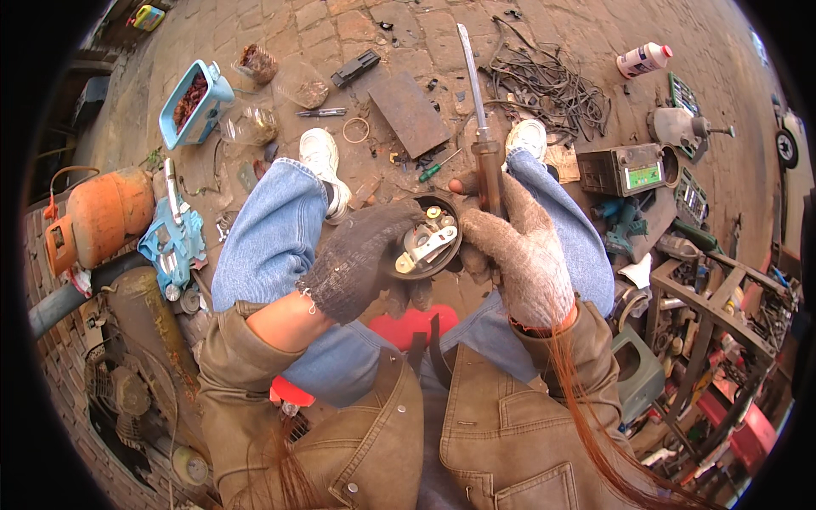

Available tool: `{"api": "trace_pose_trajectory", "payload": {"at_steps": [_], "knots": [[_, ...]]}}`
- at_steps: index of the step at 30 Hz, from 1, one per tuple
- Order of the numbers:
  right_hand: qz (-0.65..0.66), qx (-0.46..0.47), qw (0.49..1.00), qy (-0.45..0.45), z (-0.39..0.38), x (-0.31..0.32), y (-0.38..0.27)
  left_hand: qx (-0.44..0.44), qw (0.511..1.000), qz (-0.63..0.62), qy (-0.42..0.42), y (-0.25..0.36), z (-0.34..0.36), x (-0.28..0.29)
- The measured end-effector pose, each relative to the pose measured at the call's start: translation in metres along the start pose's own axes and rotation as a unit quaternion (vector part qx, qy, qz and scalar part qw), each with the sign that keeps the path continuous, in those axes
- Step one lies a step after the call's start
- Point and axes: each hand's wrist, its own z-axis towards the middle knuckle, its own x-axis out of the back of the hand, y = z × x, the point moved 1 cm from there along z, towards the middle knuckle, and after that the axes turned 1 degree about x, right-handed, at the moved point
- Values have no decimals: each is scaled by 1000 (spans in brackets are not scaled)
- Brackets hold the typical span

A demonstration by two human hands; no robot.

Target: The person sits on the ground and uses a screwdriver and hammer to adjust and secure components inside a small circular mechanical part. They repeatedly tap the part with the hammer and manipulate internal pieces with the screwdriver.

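Note:
My left hand, in a dark dirty work glove, is closed on the rim of a round black housing. Inside the housing show a pale metal plate, screws and brass-coloured bits. My right hand, in a lighter grey glove, grips the brown handle of a large screwdriver. Its long metal shaft points away from me. The right fingers lie close against the housing's right side; whether they press on it I cannot tell. Both hands are above the ground between my knees.
Ahead lie a flat metal plate, a green-handled screwdriver and tangled cables. A blue tub and orange gas cylinder stand left. On the right are a battery, a drill and a cluttered metal frame.

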Motion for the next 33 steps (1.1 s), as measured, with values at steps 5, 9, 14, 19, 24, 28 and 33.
{"api": "trace_pose_trajectory", "payload": {"at_steps": [5,9,14,19,24,28,33], "knots": [[-8,15,1000,3,1,-1,2,204,886,-406,-93,7,3,14],[-48,16,999,8,2,-1,2,277,766,-569,-111,16,10,16],[-44,26,999,9,2,-2,3,232,878,-415,57,24,11,2],[-61,38,997,15,3,-2,4,185,910,-369,42,25,13,6],[-15,29,999,16,3,-1,4,247,885,-394,28,31,13,7],[-20,17,1000,13,2,1,3,220,906,-361,27,34,14,9],[-17,20,1000,15,2,0,2,208,901,-380,5,34,11,10]]}}
